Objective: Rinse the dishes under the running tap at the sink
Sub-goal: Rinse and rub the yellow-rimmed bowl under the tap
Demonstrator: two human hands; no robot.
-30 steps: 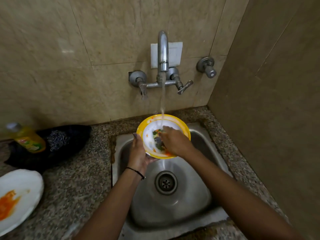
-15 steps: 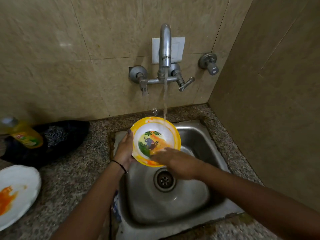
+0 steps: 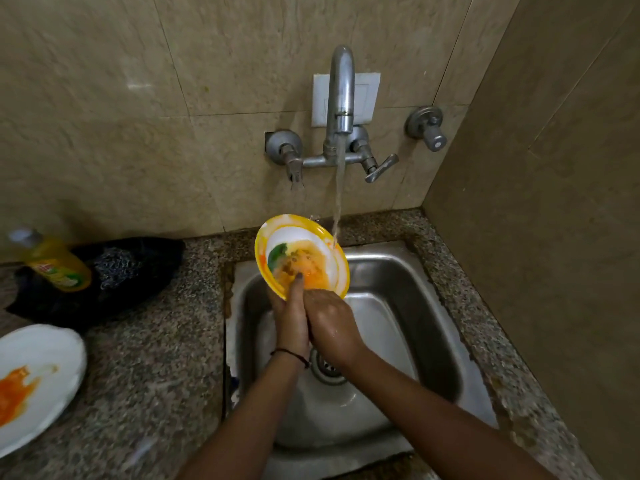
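Round glossy bowl, yellow rim, white wall, tilted over steel sink at its 11 o'clock corner; blurred orange and green inside. Stream from metal tap strikes bowl at 2 o'clock. At rim's 6 o'clock left hand grips, thumb inside, fingers hidden behind. Touching it, right hand at 5 o'clock; fingertips hidden, grip unclear. Speckled granite counter: white plate, orange smear, at 8 o'clock.
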